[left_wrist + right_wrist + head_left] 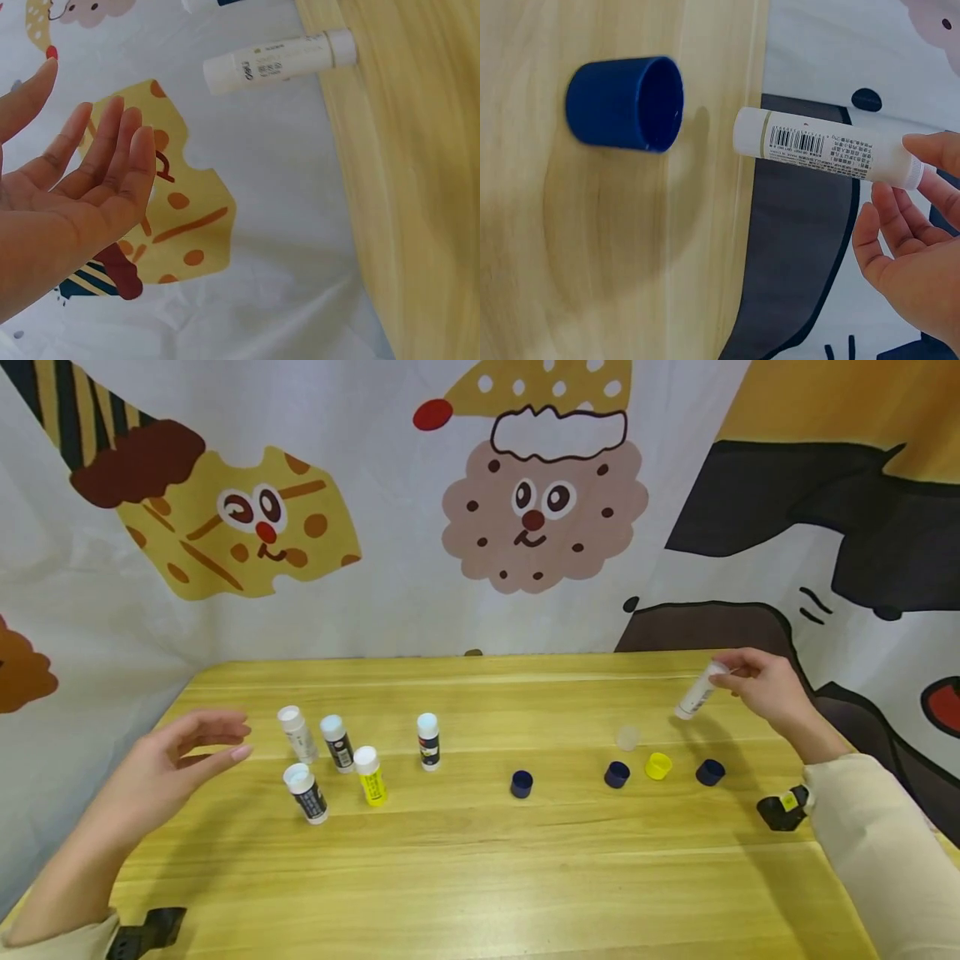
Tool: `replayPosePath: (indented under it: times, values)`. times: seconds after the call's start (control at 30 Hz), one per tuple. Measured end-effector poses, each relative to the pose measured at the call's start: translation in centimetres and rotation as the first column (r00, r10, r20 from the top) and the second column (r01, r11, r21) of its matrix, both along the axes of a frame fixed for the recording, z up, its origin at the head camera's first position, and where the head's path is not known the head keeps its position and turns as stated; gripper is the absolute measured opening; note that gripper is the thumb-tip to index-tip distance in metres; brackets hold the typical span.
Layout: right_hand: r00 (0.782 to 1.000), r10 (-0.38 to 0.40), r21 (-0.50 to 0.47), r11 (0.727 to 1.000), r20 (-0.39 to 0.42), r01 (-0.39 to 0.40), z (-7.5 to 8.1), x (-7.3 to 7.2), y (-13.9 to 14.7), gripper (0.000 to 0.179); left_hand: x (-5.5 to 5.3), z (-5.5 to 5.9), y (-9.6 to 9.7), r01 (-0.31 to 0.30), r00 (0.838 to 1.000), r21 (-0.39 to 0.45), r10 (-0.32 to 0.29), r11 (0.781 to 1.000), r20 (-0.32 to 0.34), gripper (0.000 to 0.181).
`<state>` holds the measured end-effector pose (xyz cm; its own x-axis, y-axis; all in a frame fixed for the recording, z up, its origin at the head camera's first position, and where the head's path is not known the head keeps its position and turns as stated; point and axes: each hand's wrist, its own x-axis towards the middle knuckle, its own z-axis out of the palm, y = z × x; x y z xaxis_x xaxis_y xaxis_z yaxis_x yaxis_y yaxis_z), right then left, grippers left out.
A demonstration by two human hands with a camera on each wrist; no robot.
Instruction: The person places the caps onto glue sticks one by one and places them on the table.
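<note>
My right hand (765, 689) pinches a white glue stick (699, 692) by its upper end, between thumb and fingers. The stick tilts over the table's right side; its barcode label shows in the right wrist view. On the left, my left hand (168, 768) hovers with loosely bent fingers and holds nothing. Nearest to it stands another white glue stick (300, 739), also seen in the left wrist view. Beside that are two dark-labelled glue sticks (339, 747) and a yellow glue stick (371, 779). One more dark-labelled glue stick (429, 745) stands apart, to their right.
Loose caps lie in the table's right half: three navy caps (522, 784), a yellow cap (658, 766) and a translucent whitish cap (628, 738). A printed curtain (390, 610) hangs behind the wooden table (450, 877).
</note>
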<state>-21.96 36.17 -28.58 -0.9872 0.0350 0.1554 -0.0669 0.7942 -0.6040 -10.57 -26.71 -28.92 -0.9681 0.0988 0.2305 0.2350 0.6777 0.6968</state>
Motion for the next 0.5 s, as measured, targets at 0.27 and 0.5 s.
replayPosePath:
  times: [0.27, 0.5]
  values:
    - [0.999, -0.026, -0.002, 1.000, 0.027, 0.027, -0.5, 0.0, 1.2, 0.041, 0.3, -0.5, -0.7, -0.012, 0.998, -0.030, 0.014, 0.999, 0.055, 0.037]
    - [0.998, -0.040, -0.015, 0.999, 0.046, 0.041, -1.2, -0.2, 2.4, 0.048, 0.6, -0.9, -1.2, -0.022, 0.995, -0.053, 0.027, 0.998, 0.100, 0.038]
